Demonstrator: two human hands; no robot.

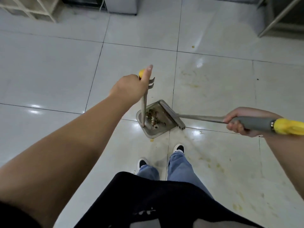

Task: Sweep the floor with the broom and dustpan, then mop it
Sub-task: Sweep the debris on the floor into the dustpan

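A grey dustpan [148, 130] stands on the white tiled floor just ahead of my feet, with dark crumbs and leaf bits inside it. My left hand [130, 87] grips the top of its upright metal handle [144, 111], which has a yellow cap; my thumb sticks up along it. My right hand [238, 123] grips the grey sleeve of the broom handle [202, 118], whose end is yellow. The broom head [171, 114] lies across the pan's open right edge, bristles touching the floor.
Yellowish stains and smears [195, 85] mark the tiles to the right and near my feet. A white shelf frame [32, 9] stands at the far left, a grey cabinet [121, 5] at the far centre, and metal rack legs [276, 17] at the far right.
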